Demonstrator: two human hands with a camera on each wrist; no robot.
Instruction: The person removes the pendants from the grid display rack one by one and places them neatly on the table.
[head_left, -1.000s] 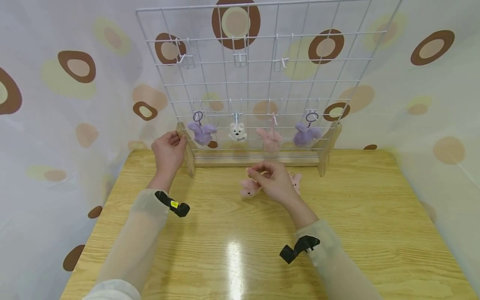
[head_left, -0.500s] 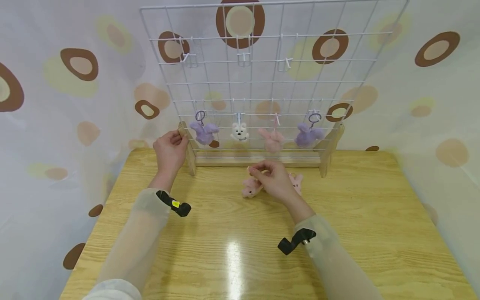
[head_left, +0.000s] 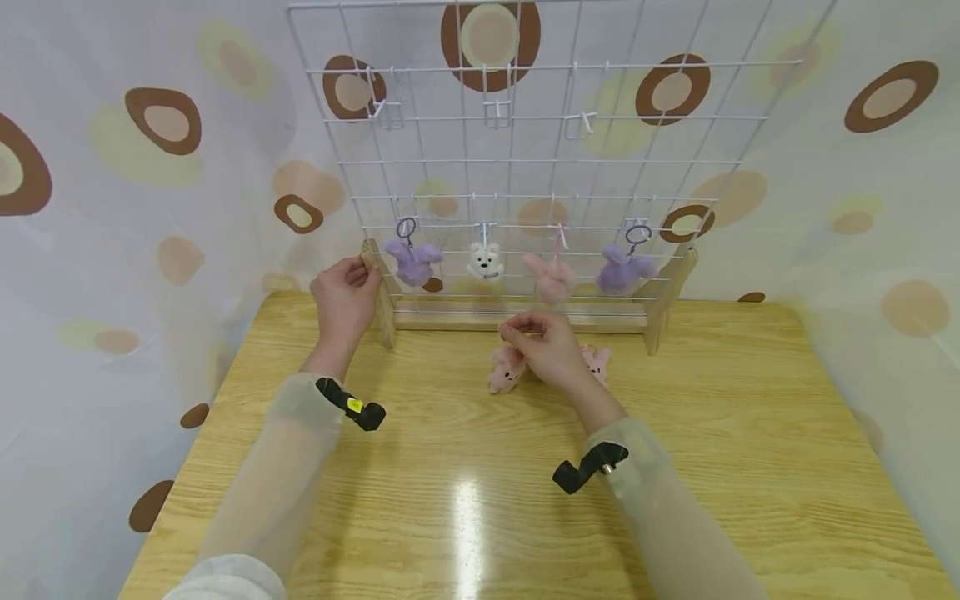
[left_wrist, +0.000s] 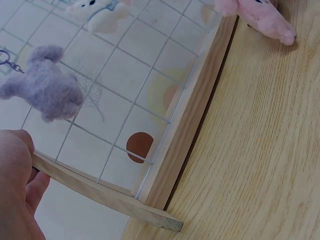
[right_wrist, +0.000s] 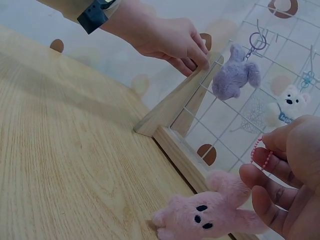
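Observation:
My left hand [head_left: 345, 302] grips the wooden side post [head_left: 378, 292] of the wire grid rack [head_left: 517, 161], thumb and fingers on either side of the post's upper end. My right hand [head_left: 553, 354] pinches the pink bead chain [right_wrist: 255, 150] of a pink plush keychain [right_wrist: 200, 215] between thumb and fingertips. That plush hangs below the fingers, close over the table in front of the rack's base bar. Beside the right wrist lies a second pink plush keychain [head_left: 597, 364], partly covered by the hand in the head view.
From the rack's lower hooks hang a purple plush [head_left: 414, 260], a white bear [head_left: 485, 260], a pink plush [head_left: 552, 277] and another purple plush [head_left: 626, 268]. Higher up are bare hooks [head_left: 587, 123]. The wooden table [head_left: 420, 467] meets a patterned curtain [head_left: 187, 367] behind.
My right hand has risen slightly toward the rack, and the pink plush under it has turned more upright. My left hand keeps its grip on the post. The head view has shifted slightly.

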